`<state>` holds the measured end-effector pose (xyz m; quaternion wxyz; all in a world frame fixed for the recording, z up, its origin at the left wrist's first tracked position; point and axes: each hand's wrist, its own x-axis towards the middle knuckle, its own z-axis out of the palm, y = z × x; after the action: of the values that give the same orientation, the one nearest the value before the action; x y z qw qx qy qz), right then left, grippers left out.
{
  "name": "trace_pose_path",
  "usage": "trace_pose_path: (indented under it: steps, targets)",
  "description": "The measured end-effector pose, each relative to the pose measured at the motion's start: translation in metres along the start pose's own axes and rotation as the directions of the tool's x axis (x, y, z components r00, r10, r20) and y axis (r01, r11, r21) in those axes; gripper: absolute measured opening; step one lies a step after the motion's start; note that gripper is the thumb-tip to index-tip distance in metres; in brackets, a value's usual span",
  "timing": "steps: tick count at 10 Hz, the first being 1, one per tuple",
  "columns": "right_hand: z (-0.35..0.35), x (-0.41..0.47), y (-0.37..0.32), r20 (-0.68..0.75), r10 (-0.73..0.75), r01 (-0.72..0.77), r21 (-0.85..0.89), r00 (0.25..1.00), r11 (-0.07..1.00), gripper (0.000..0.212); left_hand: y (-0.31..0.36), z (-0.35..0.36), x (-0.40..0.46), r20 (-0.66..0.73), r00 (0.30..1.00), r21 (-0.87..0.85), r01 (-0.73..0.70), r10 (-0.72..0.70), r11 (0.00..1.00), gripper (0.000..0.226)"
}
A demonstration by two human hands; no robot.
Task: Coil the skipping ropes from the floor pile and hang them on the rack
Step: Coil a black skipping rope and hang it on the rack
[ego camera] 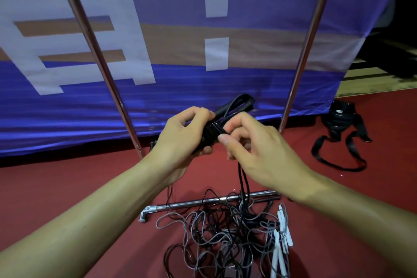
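Observation:
My left hand [180, 135] grips a bundled black skipping rope [234, 106] around its middle, where cord is wound tight. My right hand [250, 144] pinches the loose black cord beside the wrap, thumb and fingers curled on it. Two strands of that cord [243, 178] hang straight down from my right hand into the floor pile [223, 239], a tangle of black and grey ropes with white handles [282, 232] at its right side. The rack's two chrome uprights [94, 47] [309, 43] rise behind my hands, and its base bar [191, 203] lies across the floor under the pile's far edge.
A blue banner [203, 88] with white shapes hangs behind the rack. The floor [56, 183] is red carpet. A black bag with long straps [338, 124] lies on the floor at the right. Wooden flooring shows at the far right edge.

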<state>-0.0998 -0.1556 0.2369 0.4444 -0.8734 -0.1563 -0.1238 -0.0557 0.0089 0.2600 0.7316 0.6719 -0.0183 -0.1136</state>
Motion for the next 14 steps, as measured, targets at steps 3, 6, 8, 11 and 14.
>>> trace_pose_path:
  steps: [3, 6, 8, 11, 14]
  targets:
    - [-0.012, 0.007, 0.031, 0.493, 0.101, -0.193, 0.139, 0.864, 0.971, 0.019, 0.008, -0.014, 0.002, 0.097, 0.988, 0.032, 0.117, -0.119, 0.993, 0.015]
    - [-0.034, 0.018, 0.053, 0.732, 0.143, -0.426, 0.216, 0.666, 0.879, 0.028, 0.007, -0.022, -0.004, 0.373, 0.908, 0.152, 0.142, -0.189, 0.978, 0.039]
    - [-0.031, 0.028, 0.077, 0.773, 0.246, -0.49, 0.094, 0.585, 0.867, 0.019, 0.003, -0.027, -0.002, 0.431, 0.876, 0.119, 0.181, -0.215, 0.976, 0.024]
    - [-0.033, 0.042, 0.06, 0.648, 0.263, -0.065, -0.312, 0.714, 0.948, 0.017, -0.013, -0.029, 0.0, 0.534, 0.758, 0.262, 0.272, -0.374, 0.926, 0.008]
    - [-0.04, 0.048, 0.026, 0.574, 0.174, -0.065, -0.207, 0.8, 0.976, 0.014, -0.018, -0.02, 0.005, 0.44, 0.79, 0.399, 0.252, -0.426, 0.881, 0.035]
